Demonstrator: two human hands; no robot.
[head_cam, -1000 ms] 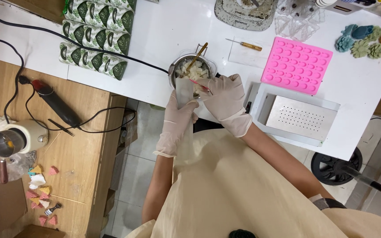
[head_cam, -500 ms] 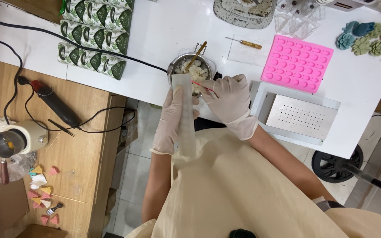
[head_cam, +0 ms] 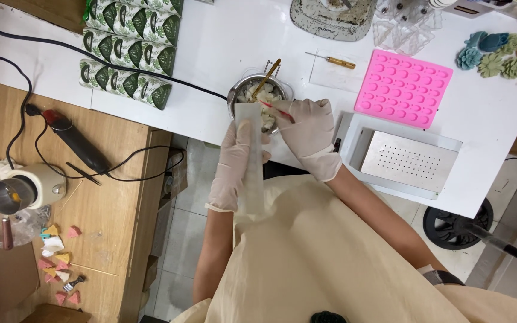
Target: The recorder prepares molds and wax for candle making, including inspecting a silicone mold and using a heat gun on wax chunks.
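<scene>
Left hand: our gloved left hand [head_cam: 233,161] is closed around a long translucent white strip [head_cam: 251,157], fingers wrapped about its middle.
Strip: its long axis runs away from us, the far end pointing at the metal pot [head_cam: 258,103] and reaching its near rim, the near end over our cream apron [head_cam: 306,257].
Right hand: our gloved right hand [head_cam: 306,134] pinches a thin red stick [head_cam: 276,111] between fingertips; the stick slants left and away, its tip over the pot.
Pot: it stands at the near edge of the white counter [head_cam: 210,42], holds pale chunks, and a wooden-handled tool [head_cam: 267,75] leans out of it.
Packages: green and white leaf-patterned packs [head_cam: 130,51] lie in slanted rows at the counter's far left.
Mould: a pink square silicone mould [head_cam: 402,88] lies flat to the right of the pot.
Tray: a perforated metal tray [head_cam: 407,158] sits just right of our right hand.
</scene>
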